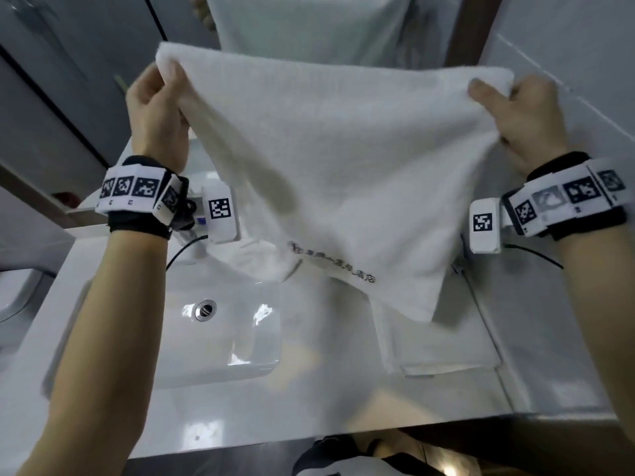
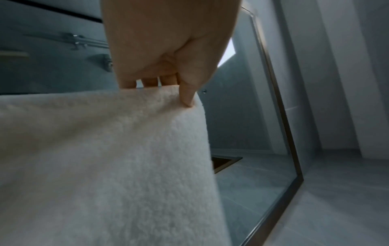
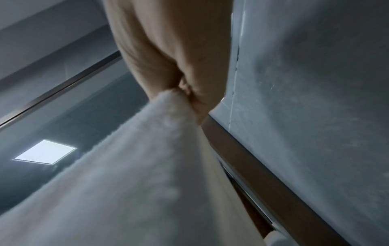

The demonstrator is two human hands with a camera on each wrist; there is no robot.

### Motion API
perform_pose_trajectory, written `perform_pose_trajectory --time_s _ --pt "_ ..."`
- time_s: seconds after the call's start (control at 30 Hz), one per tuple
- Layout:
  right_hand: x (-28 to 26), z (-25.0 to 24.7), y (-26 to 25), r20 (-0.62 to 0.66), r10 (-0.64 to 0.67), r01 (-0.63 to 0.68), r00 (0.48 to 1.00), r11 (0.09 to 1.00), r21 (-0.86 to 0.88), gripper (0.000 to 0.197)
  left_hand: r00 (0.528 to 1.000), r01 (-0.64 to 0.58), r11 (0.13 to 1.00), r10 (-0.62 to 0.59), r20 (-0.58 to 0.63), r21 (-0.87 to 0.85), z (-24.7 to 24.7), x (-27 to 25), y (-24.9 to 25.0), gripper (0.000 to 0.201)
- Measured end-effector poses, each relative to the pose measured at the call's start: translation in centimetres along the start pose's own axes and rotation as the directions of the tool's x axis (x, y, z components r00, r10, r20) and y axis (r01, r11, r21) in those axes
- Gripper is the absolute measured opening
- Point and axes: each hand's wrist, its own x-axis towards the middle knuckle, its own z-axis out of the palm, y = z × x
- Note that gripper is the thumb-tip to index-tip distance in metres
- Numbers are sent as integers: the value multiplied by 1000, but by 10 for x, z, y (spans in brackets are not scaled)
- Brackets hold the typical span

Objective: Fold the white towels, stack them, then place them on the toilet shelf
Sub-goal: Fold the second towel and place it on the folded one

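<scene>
A white towel (image 1: 343, 173) with dark embroidered lettering hangs spread in the air above the sink counter. My left hand (image 1: 158, 104) pinches its top left corner, and my right hand (image 1: 515, 115) grips its top right corner. In the left wrist view the thumb (image 2: 187, 93) presses the towel (image 2: 105, 158) edge against the fingers behind it. The right wrist view shows the towel (image 3: 136, 174) bunched in the right hand (image 3: 189, 93). A second white towel (image 1: 436, 341) lies folded flat on the counter, right of the basin, under the hanging towel's lower corner.
A white basin (image 1: 223, 338) with a metal drain (image 1: 205, 309) sits below. The faucet is mostly hidden behind the left wrist. A mirror (image 1: 309, 25) at the back reflects the towel. A tiled wall (image 1: 567, 46) rises on the right; part of a toilet (image 1: 17, 290) shows at far left.
</scene>
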Motion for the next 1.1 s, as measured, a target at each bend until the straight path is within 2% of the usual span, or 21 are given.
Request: perform_pose_trajectory --time_s 0.07,0.13,0.23,0.33,0.43,0.53,0.63,0.73,0.83,0.93,1.1 --pt "3 -5 10 -54 55 -55 997 998 13 22 998 41 999 -41 -49 11 -5 -2 -11 13" --pt "3 -6 19 -35 65 -64 997 998 21 21 993 93 993 -86 -84 73 -8 -5 -25 10" --pt "1 -1 26 7 63 -63 998 998 25 8 986 148 978 -135 -99 144 -11 -8 -42 3" --pt "1 3 32 44 81 -83 996 995 56 19 977 188 968 -167 -132 164 -13 -6 -52 11" --pt "2 4 33 73 65 -75 995 986 148 10 980 162 967 -134 -150 196 -15 -4 -58 9" --pt "1 8 30 79 5 -17 997 988 154 25 984 124 975 -97 -148 184 -18 0 -59 5" --pt "1 12 25 112 -46 26 993 984 178 34 993 89 981 -74 -97 170 -17 5 -57 20" --pt "0 13 18 137 -105 89 985 989 121 45 998 33 975 -22 -53 219 -16 8 -54 30" --pt "1 13 15 163 -130 111 978 986 121 56 1000 -17 973 20 -13 232 -14 7 -54 17" --pt "0 12 16 168 -137 114 976 983 141 52 999 -33 969 36 -7 246 -14 3 -55 14" --pt "-9 2 23 99 -134 113 986 975 189 46 998 -54 979 60 -23 194 -17 -7 -50 7"
